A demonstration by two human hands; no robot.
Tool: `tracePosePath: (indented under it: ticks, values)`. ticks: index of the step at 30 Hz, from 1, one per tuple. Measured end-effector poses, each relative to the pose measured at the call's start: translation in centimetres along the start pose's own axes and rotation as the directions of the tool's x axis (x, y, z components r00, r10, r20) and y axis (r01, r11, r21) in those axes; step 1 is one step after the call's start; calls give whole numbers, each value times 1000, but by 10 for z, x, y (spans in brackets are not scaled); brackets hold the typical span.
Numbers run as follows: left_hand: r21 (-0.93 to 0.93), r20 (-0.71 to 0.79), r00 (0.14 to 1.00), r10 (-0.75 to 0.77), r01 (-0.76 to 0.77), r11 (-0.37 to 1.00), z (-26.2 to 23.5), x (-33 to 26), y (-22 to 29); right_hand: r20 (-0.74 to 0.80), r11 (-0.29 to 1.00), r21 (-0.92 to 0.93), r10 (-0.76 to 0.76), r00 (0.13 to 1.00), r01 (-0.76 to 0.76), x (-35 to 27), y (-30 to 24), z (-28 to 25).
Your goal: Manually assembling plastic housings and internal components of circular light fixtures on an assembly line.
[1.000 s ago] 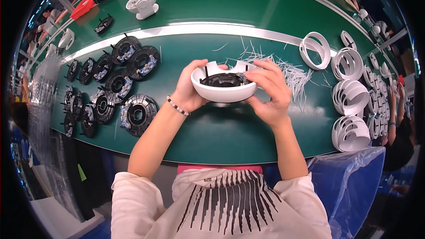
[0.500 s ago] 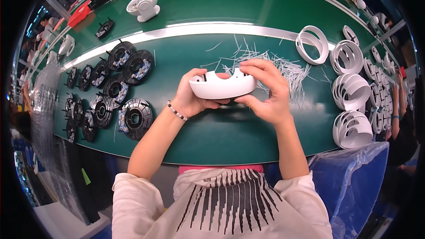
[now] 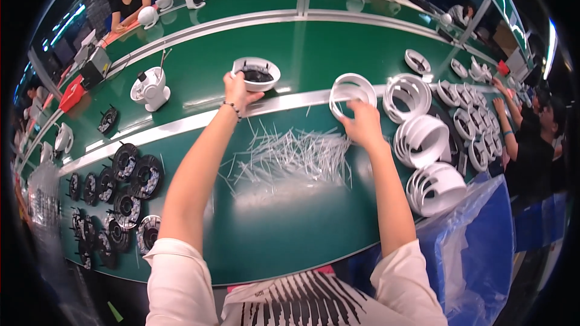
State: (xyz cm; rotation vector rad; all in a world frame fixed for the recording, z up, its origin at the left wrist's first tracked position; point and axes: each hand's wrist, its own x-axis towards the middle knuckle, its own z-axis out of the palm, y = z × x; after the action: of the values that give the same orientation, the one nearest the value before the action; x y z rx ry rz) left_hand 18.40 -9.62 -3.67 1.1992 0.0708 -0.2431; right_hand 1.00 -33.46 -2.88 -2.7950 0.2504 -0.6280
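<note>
Beyond the metal strip, my left hand (image 3: pixel 239 92) has its fingers closed on the near left rim of a white round housing (image 3: pixel 270 70). A black part with upright pegs sits inside that housing, which rests on or just over the green belt. Further right, my right hand (image 3: pixel 365 122) pinches the near edge of a white ring (image 3: pixel 334 92); the fingertips partly hide in its opening. The ring stands tilted by the metal strip. Between my forearms lies a heap of thin white strips (image 3: pixel 296 157).
Black round parts with circuit boards (image 3: pixel 125 163) cluster at the left. Stacked white rings (image 3: pixel 421 142) stand at the right, beside a blue bin (image 3: pixel 483 235) lined with clear plastic. A white device (image 3: pixel 151 90) stands on the belt. Co-workers sit across the belt and at the right.
Both hands have parted and reached forward. My left hand has carried the white housing onto the far belt area; my right hand has left it and taken hold of a white ring. The view has shifted.
</note>
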Motion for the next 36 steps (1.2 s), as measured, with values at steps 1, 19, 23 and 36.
tracePosePath:
  ticks: [1, 19, 23, 36]
  values:
    - [-36, 23, 999, -41, 42, 998, 0, 14, -9, -13, 996, -31, -80, 997, 79, -4, 10, 4]
    - [871, 455, 887, -84, -463, -165, -126, -63, 140, -361, 961, 127, -186, 914, 246, -11, 10, -31]
    - [900, 141, 909, -391, -282, -331, -191, -114, 144, -353, 822, 241, -421, 836, 516, -59, -95, -88]
    - [922, 339, 938, 70, -316, -225, -205, -140, 119, 250, 689, 407, -716, 652, 600, -208, -173, -42]
